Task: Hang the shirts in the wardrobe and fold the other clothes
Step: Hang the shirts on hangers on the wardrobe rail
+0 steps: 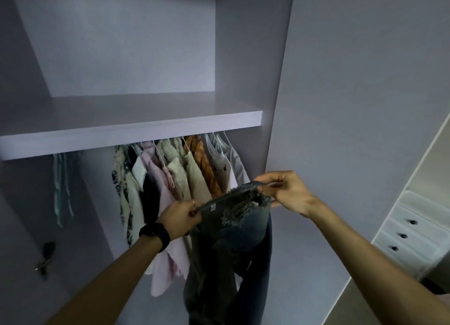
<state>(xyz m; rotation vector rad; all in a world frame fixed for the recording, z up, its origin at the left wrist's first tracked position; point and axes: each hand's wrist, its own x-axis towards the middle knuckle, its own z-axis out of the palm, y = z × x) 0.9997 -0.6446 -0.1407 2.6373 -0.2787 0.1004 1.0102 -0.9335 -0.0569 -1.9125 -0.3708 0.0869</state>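
Observation:
A dark grey pair of jeans with a frayed hem (231,247) hangs down in front of the open wardrobe. My left hand (181,219) grips its top edge at the left. My right hand (285,192) pinches the same edge at the right, so the edge is stretched between both hands. Behind the hands, several shirts (182,176) hang on hangers from a rail under the wardrobe shelf (131,127). The lower part of the jeans runs out of the bottom of the view.
The wardrobe's right side panel (353,105) stands close to my right hand. A striped garment (62,191) hangs alone at the left. A white drawer unit with dark knobs (411,234) is at the far right. A black watch (154,234) is on my left wrist.

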